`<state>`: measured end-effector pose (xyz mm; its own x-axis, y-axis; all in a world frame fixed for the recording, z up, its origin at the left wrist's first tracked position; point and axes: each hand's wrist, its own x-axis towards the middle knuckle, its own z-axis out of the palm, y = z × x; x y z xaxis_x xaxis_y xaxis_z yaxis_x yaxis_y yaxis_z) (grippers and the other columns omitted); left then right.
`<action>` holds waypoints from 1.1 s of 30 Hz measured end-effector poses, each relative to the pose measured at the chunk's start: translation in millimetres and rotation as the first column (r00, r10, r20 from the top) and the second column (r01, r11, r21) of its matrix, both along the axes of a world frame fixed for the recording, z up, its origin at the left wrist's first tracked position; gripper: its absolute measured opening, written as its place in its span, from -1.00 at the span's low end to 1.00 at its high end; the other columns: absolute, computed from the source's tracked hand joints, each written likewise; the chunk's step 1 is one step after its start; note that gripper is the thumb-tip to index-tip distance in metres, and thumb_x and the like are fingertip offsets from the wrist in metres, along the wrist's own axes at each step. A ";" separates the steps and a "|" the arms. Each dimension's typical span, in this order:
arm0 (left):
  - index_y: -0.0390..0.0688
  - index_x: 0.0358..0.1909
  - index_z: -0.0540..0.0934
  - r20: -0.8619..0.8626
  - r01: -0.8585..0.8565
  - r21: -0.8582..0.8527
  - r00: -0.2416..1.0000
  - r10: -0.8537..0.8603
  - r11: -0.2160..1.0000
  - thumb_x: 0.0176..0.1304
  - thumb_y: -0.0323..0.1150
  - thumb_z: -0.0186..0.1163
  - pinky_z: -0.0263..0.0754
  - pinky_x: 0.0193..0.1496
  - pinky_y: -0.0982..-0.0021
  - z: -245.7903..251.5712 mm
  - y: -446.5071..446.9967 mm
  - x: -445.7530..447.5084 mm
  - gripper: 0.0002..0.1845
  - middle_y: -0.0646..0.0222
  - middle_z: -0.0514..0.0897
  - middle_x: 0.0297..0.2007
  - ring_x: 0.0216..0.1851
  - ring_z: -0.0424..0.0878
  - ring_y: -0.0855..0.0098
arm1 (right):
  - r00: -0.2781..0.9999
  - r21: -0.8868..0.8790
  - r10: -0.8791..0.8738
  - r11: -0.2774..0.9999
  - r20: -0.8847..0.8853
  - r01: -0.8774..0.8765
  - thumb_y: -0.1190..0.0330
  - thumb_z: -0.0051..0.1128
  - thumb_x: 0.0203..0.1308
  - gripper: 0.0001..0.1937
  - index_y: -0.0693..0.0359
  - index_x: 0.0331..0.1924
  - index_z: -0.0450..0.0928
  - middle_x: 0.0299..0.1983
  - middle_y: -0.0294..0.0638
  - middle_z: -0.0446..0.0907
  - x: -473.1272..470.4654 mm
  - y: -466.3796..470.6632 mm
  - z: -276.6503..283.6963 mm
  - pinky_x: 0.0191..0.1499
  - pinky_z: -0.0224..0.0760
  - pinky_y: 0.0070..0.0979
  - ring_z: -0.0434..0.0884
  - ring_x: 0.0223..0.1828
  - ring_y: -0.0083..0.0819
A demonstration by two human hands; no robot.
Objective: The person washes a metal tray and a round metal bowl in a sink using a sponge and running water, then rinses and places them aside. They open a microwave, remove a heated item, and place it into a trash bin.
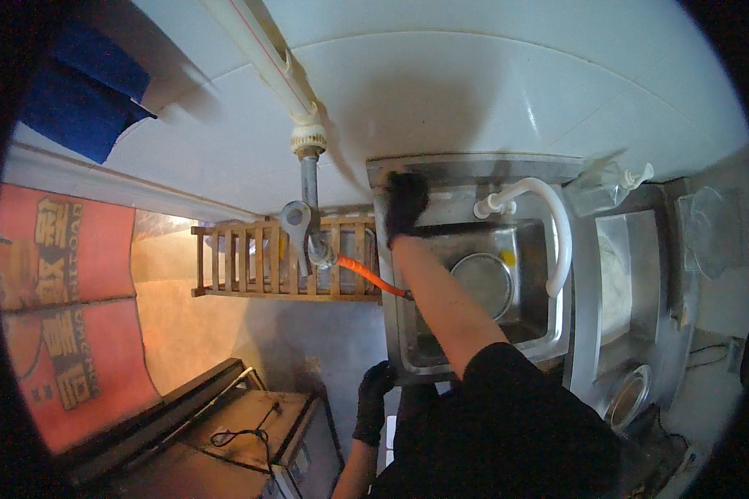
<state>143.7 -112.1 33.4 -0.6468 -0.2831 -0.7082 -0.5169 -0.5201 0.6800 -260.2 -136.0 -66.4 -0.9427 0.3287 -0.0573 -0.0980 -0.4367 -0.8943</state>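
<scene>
My right hand (pixel 406 203), in a dark glove, reaches across the stainless steel sink (pixel 560 343) to its back left corner. A small tan patch shows by its blurred fingers; whether it is something held cannot be told. My left hand (pixel 376 383), also gloved, is at the sink's front left corner, fingers bent and seemingly touching the rim. Within the basin lies a round metal strainer or lid (pixel 484 284), partly behind my right forearm. Beside it is a small yellow spot (pixel 507 257). A white curved faucet (pixel 558 231) arches over the basin's right side.
An orange hose (pixel 368 274) runs from a wall valve (pixel 296 218) towards the sink. Left of it stands a slatted wooden rack (pixel 268 259). A clear pump bottle (pixel 599 184) stands behind the faucet. A boxy appliance (pixel 249 424) with a black cord is at lower left.
</scene>
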 end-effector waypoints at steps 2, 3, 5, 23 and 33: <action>-0.19 0.14 0.46 -0.016 -0.040 0.030 0.999 0.041 0.999 0.30 -0.20 0.09 0.41 0.04 0.40 -0.9 -7.4 0.1 -0.57 0.29 0.62 -0.05 -0.03 0.56 0.40 | 0.998 -0.228 -0.064 0.972 -0.005 0.061 0.50 0.23 0.06 -0.85 0.22 -0.34 0.44 -0.44 -0.33 0.45 -23.0 49.6 6.6 -0.27 0.44 -0.45 0.47 -0.41 -0.45; -0.19 0.15 0.45 -0.015 -0.035 0.038 0.999 0.035 0.999 0.29 -0.20 0.10 0.41 0.04 0.39 -1.5 -11.2 0.8 -0.56 0.28 0.62 -0.04 -0.03 0.57 0.39 | 0.996 -0.338 -0.093 0.937 -0.002 0.087 0.50 0.24 0.05 -0.85 0.23 -0.37 0.44 -0.45 -0.32 0.45 -28.9 62.9 7.4 -0.29 0.46 -0.43 0.47 -0.41 -0.45; -0.19 0.15 0.44 0.013 -0.016 0.043 1.000 0.015 0.999 0.28 -0.19 0.11 0.38 0.05 0.37 -2.4 -16.8 3.1 -0.54 0.28 0.62 -0.04 -0.02 0.56 0.39 | 0.960 -0.146 -0.276 0.949 0.043 0.279 0.48 0.22 0.07 -0.87 0.22 -0.41 0.45 -0.47 -0.31 0.46 -37.1 73.9 12.1 -0.31 0.48 -0.40 0.49 -0.41 -0.42; -0.19 0.11 0.47 0.034 0.045 0.053 0.998 -0.047 0.998 0.25 -0.18 0.12 0.35 0.01 0.39 -24.9 -18.1 12.9 -0.56 0.31 0.65 -0.10 -0.07 0.56 0.44 | 0.895 0.786 -0.303 0.437 -0.329 0.437 0.31 0.28 0.02 -0.75 0.32 -0.34 0.50 -0.32 -0.14 0.54 -36.5 41.8 28.4 -0.16 0.40 -0.33 0.51 -0.29 -0.21; -0.20 0.13 0.44 -0.076 0.070 0.064 0.995 -0.065 0.995 0.27 -0.10 0.12 0.35 0.04 0.35 -18.7 -31.8 1.1 -0.51 0.31 0.63 -0.06 -0.02 0.55 0.42 | 0.973 -0.033 -0.004 0.999 -0.231 -0.004 0.49 0.09 0.05 -0.97 0.20 -0.40 0.52 -0.45 -0.28 0.52 -67.1 108.3 5.7 -0.23 0.36 -0.43 0.47 -0.34 -0.46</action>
<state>144.8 -143.9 14.6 -0.7141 -0.1908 -0.6735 -0.5021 -0.5309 0.6827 -327.3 -27.7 -60.6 -0.9317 0.3304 0.1510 -0.3000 -0.4654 -0.8327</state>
